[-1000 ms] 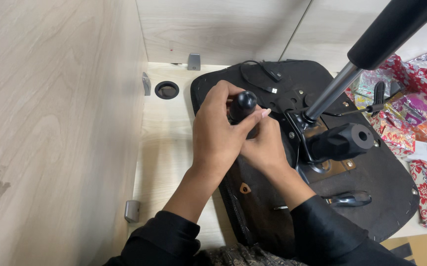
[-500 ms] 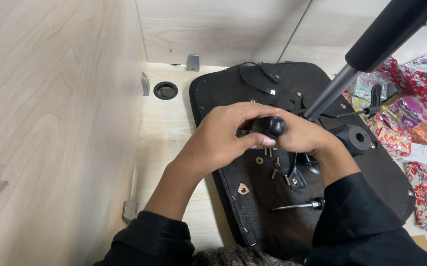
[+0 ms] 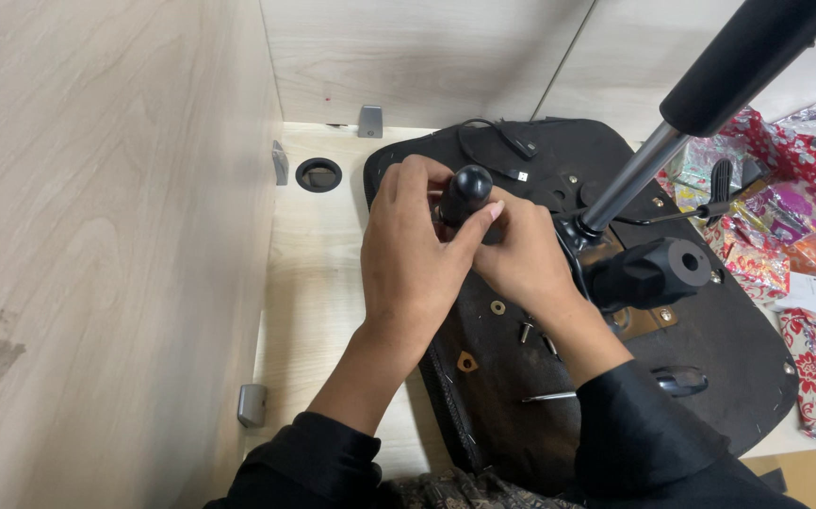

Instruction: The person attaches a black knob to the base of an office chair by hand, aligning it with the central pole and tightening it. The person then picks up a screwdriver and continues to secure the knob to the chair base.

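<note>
your left hand (image 3: 416, 247) and right hand (image 3: 521, 256) are pressed together, both clamped on the black knob (image 3: 465, 191) over the upturned black chair seat (image 3: 709, 377), near its far left corner. loose screws (image 3: 526, 330) lie by your right wrist.

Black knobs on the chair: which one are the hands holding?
The rounded black knob at the seat's upper middle, gripped between the left hand and right hand. The other, a bigger black cylinder with a hole, sits untouched to the right.
</note>
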